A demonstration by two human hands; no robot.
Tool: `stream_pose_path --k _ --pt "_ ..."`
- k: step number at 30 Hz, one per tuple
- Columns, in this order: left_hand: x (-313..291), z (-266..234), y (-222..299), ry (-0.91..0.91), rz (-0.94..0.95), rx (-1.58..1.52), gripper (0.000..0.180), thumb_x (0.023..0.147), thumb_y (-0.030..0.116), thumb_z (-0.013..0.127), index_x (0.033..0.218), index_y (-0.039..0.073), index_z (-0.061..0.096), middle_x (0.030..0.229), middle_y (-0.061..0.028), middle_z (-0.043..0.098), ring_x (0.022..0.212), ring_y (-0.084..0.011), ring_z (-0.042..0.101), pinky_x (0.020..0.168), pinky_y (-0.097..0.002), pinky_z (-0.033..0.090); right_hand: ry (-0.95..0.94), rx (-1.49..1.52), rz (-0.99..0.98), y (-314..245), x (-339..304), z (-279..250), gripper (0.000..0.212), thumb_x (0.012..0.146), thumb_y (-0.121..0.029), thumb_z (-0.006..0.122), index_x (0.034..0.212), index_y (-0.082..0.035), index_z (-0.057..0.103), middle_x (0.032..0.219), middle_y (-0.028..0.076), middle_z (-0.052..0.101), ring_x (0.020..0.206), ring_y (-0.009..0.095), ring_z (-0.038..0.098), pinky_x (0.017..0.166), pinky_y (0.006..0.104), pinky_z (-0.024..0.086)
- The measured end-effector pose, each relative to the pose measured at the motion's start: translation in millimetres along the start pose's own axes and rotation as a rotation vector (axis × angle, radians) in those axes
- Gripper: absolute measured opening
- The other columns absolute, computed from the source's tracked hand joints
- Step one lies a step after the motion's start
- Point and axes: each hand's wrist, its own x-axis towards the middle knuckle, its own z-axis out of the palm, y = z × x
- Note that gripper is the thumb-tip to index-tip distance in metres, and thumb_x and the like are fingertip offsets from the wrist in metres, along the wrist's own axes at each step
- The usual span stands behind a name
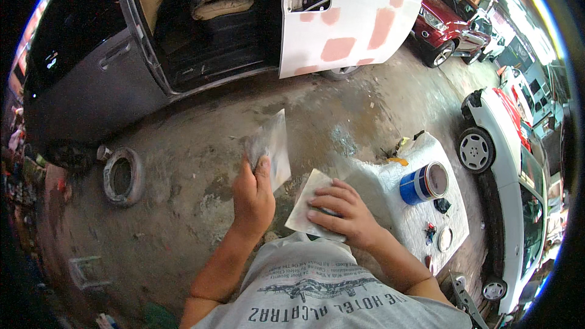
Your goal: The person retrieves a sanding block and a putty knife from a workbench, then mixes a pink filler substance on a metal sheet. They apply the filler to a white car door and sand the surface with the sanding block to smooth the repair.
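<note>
My left hand [253, 198] is closed on a thin, flat plate [273, 152], smeared grey and white, held upright with the thumb pressed on its face. Just to the right and lower, my right hand [344, 212] grips a cream-coloured flat rectangular piece [308, 207], its fingers lying across the face. The two flat pieces are apart, in front of my grey printed shirt [317, 280]. Whether the cream piece is a board, a pad or a spreader, I cannot tell.
Ahead is a grey van [91, 79] with a white sliding door [347, 24] bearing pink patches. On the right, a white-covered surface [396, 207] carries a blue can [420, 184] and a ring-shaped lid [445, 239]. A tyre [109, 186] lies left; white [509, 170] and red [451, 18] cars stand right.
</note>
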Motion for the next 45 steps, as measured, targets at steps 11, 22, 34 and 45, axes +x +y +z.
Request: stream_pose_path --k 11,22,34,45 --pt "-21 31 -68 0.14 -0.752 -1.003 0.034 0.098 0.017 0.055 0.128 0.003 0.051 0.12 -0.0109 0.059 0.107 -0.0266 0.061 0.092 -0.0428 0.052 0.015 0.308 0.338 49 -18 68 0.07 0.075 -0.001 0.072 0.139 -0.02 0.055 0.138 0.021 0.049 0.129 0.039 0.048 0.108 0.0424 0.04" --pt "81 -26 -102 0.326 -0.53 -0.916 0.051 0.099 0.046 0.054 0.134 0.008 0.054 0.129 -0.0075 0.061 0.119 -0.0247 0.058 0.102 -0.0445 0.047 0.686 0.972 1.321 171 -95 103 0.05 0.084 0.007 0.052 0.132 -0.005 0.051 0.122 0.012 0.06 0.114 0.026 0.057 0.099 0.0366 0.045" --pt "145 68 -102 0.083 -0.82 -0.867 0.039 0.095 0.037 0.062 0.121 0.008 0.062 0.115 -0.0068 0.067 0.105 -0.024 0.064 0.092 -0.0415 0.052 0.988 1.658 1.126 252 23 56 0.047 0.081 0.004 0.06 0.127 -0.001 0.055 0.122 0.013 0.063 0.113 0.031 0.061 0.098 0.0484 0.049" --pt "233 104 -97 -0.079 -0.618 -0.834 0.039 0.097 0.029 0.06 0.129 0.008 0.054 0.123 -0.008 0.063 0.113 -0.0243 0.061 0.098 -0.0412 0.048 0.893 1.704 0.803 260 100 38 0.035 0.081 0.007 0.062 0.113 -0.008 0.059 0.104 0.004 0.064 0.1 0.018 0.059 0.09 0.0347 0.046"
